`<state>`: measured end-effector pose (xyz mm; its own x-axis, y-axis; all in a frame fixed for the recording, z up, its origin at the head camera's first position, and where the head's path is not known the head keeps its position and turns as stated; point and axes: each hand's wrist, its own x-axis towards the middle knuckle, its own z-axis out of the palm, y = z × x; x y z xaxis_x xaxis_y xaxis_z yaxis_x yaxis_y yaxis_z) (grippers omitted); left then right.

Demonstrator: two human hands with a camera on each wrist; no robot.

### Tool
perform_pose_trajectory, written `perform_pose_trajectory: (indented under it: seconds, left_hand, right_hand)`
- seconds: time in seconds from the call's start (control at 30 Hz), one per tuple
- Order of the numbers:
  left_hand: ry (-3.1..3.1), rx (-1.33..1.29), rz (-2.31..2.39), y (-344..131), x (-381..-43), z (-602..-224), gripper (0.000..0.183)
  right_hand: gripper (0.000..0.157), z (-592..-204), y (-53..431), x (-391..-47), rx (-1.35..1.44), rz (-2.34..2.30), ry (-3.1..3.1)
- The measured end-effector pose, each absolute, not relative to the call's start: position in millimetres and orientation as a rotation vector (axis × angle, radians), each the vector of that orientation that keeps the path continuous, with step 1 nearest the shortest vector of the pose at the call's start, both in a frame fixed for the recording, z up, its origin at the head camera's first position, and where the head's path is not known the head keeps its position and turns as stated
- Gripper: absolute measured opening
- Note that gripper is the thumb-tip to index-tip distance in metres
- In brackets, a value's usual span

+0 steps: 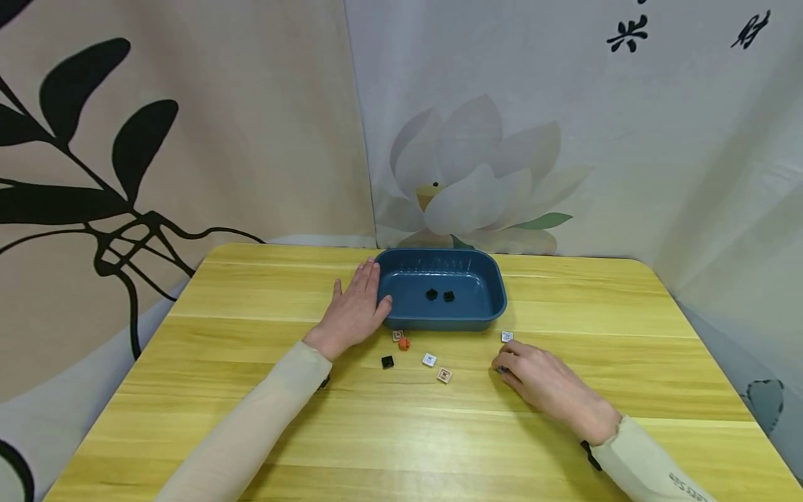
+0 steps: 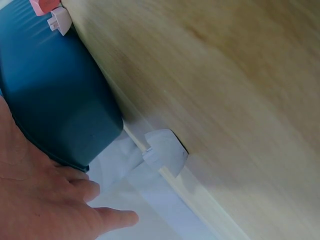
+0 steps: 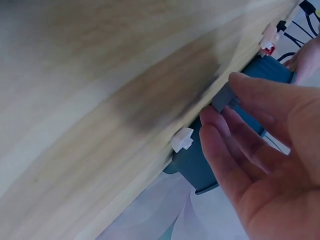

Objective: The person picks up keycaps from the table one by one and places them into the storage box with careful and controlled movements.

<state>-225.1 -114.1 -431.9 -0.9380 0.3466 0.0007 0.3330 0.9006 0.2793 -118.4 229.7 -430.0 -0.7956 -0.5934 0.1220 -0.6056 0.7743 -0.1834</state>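
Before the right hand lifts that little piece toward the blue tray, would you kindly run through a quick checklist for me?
1. Left hand steadies blue tray at its left end: ok.
2. Right hand pinches a small grey piece: ok in the right wrist view; hidden in the head view.
3. Tray has room; only two black pieces inside: ok.
4. White piece beside the fingers, clear of the grip: ok.
5. Firmness of pinch: cannot tell.

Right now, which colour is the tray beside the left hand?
The tray is dark blue, clearest in the head view.
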Motion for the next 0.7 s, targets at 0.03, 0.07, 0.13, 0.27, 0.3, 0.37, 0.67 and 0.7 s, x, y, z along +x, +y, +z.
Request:
perform_pose_trajectory:
  seconds: [0.03,0.07,0.13,0.27,0.3,0.37,0.67,0.7]
  left_hand:
    - [3.016,0.542,0.432,-114.3,-225.1,-431.8,0.075]
    - [3.014,0.540,0.432,-114.4,-225.1,-431.6,0.074]
    - [3.013,0.538,0.430,-114.5,-225.3,-431.6,0.074]
    - [3.015,0.538,0.429,-114.9,-226.0,-432.2,0.074]
    - [3.016,0.539,0.429,-115.1,-226.0,-432.4,0.074]
    - [3.016,0.541,0.430,-115.2,-226.0,-432.7,0.074]
    - [3.013,0.539,0.431,-115.5,-226.1,-432.3,0.074]
    - [3.013,0.540,0.432,-115.5,-226.1,-432.2,0.074]
  right_hand:
    - [0.015,-429.3,229.4,-118.5,0.981,0.325,-2.900]
    - [0.015,-428.6,229.0,-118.6,0.979,0.322,-2.894]
    - [0.016,-427.1,228.3,-118.8,0.977,0.318,-2.880]
    - [0.018,-424.4,226.7,-119.6,0.984,0.338,-2.847]
    - [0.018,-423.9,226.4,-119.9,0.986,0.344,-2.838]
    - [0.018,-423.3,225.7,-120.7,0.990,0.355,-2.816]
    - [0.019,-415.8,219.9,-126.1,0.986,0.408,-2.734]
    - [0.019,-414.6,218.9,-127.2,0.982,0.414,-2.727]
